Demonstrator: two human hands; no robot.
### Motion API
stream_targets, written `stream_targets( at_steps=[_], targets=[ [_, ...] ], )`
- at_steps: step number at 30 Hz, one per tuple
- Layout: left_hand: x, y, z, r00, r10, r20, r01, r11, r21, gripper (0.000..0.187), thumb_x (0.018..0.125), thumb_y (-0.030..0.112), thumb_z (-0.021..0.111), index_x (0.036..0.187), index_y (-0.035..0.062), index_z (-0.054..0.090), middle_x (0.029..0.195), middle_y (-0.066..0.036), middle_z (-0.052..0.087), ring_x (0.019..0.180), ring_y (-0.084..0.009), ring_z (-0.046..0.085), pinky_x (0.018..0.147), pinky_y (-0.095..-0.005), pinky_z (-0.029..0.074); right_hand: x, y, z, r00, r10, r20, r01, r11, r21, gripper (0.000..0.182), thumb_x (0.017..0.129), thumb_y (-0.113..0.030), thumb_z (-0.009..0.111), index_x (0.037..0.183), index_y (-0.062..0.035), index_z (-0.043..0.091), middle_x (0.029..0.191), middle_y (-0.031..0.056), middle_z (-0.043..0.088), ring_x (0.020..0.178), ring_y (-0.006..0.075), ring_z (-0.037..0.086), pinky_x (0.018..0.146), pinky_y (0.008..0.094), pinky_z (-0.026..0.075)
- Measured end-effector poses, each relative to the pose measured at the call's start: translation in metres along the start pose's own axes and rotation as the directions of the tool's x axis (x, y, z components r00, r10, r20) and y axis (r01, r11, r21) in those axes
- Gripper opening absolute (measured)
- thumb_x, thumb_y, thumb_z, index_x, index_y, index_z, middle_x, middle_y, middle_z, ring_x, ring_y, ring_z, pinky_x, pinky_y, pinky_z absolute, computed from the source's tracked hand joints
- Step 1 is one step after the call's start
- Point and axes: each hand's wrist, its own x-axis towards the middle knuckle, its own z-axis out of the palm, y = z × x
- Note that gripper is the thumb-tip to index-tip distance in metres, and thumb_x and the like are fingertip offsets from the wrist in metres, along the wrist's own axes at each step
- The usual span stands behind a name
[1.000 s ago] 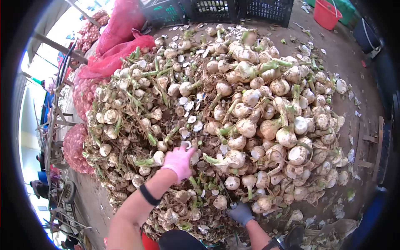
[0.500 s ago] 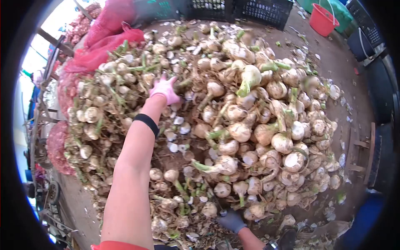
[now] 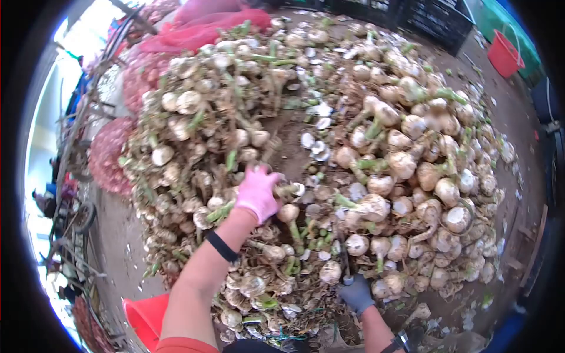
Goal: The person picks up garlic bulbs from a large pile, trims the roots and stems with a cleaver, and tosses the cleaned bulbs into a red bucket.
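My left hand point(image 3: 258, 193), in a pink glove, reaches down onto the left part of a large pile of dirty white bulbs point(image 3: 402, 165) with roots and green stalks. Its fingers are apart and slightly bent, beside a cut stalk point(image 3: 286, 189); nothing is plainly held. Low in the view, my right hand point(image 3: 356, 294), in a grey glove, is closed around the handle of a thin dark tool point(image 3: 345, 263) pointing up between bulbs. The tool's exact shape is hard to make out.
Pink net material point(image 3: 206, 32) lies at the upper left, above filled net sacks point(image 3: 112, 156). Dark crates point(image 3: 435, 23) stand at the back, with a red bucket point(image 3: 505, 54) at the upper right. Another red container point(image 3: 146, 317) is at the lower left. Pale cut pieces point(image 3: 318, 147) litter the ground.
The view has shifted, so the pile appears farther right. My left hand has come back from the far part of the pile to a nearer spot. My right hand still holds the tool.
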Motion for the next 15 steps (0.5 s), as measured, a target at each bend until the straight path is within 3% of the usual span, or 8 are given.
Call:
stream_targets(
  at_steps=[1,2,4,8,11,13,14,15],
  targets=[
    [-0.015,-0.001,0.004,0.999,-0.008,-0.036,0.008,1.000,-0.001,0.048,0.061,0.032,0.081,0.104,0.0167,0.067,0.123,-0.010,0.054,0.126,-0.0381,0.042,0.097,-0.0441,0.049,0.007,0.010,0.003,1.000,0.026,0.016,-0.027,0.998,0.053,0.012,0.069,0.000,0.068,0.080,0.0019,0.062,0.070,0.0116,0.066,0.061,0.0224,0.068,0.053,0.0351,0.052],
    [-0.028,-0.002,0.005,0.998,-0.037,0.045,0.038,0.999,-0.018,0.049,0.061,0.032,0.081,0.105,0.0155,0.067,0.125,-0.011,0.053,0.129,-0.0400,0.038,0.100,-0.0453,0.047,0.003,0.002,0.001,0.999,0.036,0.033,-0.040,0.990,0.136,0.009,0.072,0.003,0.067,0.078,0.0020,0.061,0.068,0.0101,0.065,0.059,0.0213,0.067,0.050,0.0347,0.052],
    [-0.050,0.004,0.000,0.980,-0.088,0.177,0.085,0.996,0.028,0.050,0.063,0.032,0.081,0.107,0.0148,0.066,0.128,-0.010,0.052,0.133,-0.0401,0.034,0.101,-0.0456,0.047,0.003,0.002,0.002,1.000,-0.026,-0.004,0.026,0.986,0.166,0.009,0.072,0.002,0.068,0.078,0.0018,0.061,0.067,0.0098,0.064,0.058,0.0214,0.066,0.049,0.0350,0.051],
    [-0.113,0.015,0.004,0.968,-0.126,0.219,0.118,0.992,0.052,0.047,0.066,0.031,0.080,0.108,0.0128,0.066,0.129,-0.008,0.052,0.134,-0.0368,0.036,0.102,-0.0435,0.047,0.000,-0.007,-0.003,0.995,-0.098,0.024,0.090,0.968,0.233,0.010,0.077,0.000,0.069,0.080,0.0015,0.060,0.067,0.0096,0.063,0.054,0.0211,0.062,0.047,0.0358,0.050],
    [-0.175,0.012,0.007,0.966,-0.240,0.092,0.249,0.963,-0.103,0.053,0.068,0.030,0.079,0.114,0.0112,0.062,0.130,-0.012,0.051,0.130,-0.0361,0.040,0.102,-0.0427,0.046,-0.001,-0.002,-0.002,0.985,-0.140,0.096,0.102,0.939,0.329,0.012,0.078,-0.001,0.070,0.078,0.0005,0.058,0.066,0.0096,0.062,0.053,0.0211,0.061,0.045,0.0359,0.048],
    [-0.207,0.005,0.023,0.902,-0.388,0.189,0.432,0.818,-0.381,0.054,0.072,0.022,0.073,0.122,0.0101,0.057,0.129,-0.020,0.050,0.123,-0.0382,0.048,0.100,-0.0425,0.045,0.008,-0.002,0.000,0.991,-0.119,0.067,0.092,0.943,0.319,0.018,0.077,-0.001,0.072,0.072,-0.0020,0.054,0.060,0.0081,0.058,0.044,0.0202,0.056,0.038,0.0358,0.043],
    [-0.223,0.000,0.035,0.900,-0.402,0.169,0.435,0.816,-0.381,0.054,0.072,0.022,0.073,0.122,0.0101,0.057,0.129,-0.020,0.050,0.123,-0.0382,0.048,0.100,-0.0425,0.045,0.015,0.006,0.001,0.993,-0.075,0.089,0.031,0.908,0.418,0.017,0.078,-0.001,0.070,0.072,-0.0032,0.054,0.062,0.0070,0.058,0.043,0.0189,0.053,0.038,0.0351,0.041],
    [-0.235,-0.008,0.049,0.880,-0.453,0.146,0.460,0.733,-0.501,0.057,0.072,0.020,0.074,0.125,0.0100,0.054,0.128,-0.021,0.049,0.118,-0.0376,0.051,0.099,-0.0413,0.046,0.011,0.003,0.001,0.990,-0.102,0.092,0.055,0.907,0.416,0.017,0.078,-0.001,0.070,0.072,-0.0032,0.054,0.062,0.0070,0.058,0.043,0.0189,0.053,0.038,0.0351,0.041]
  ],
)
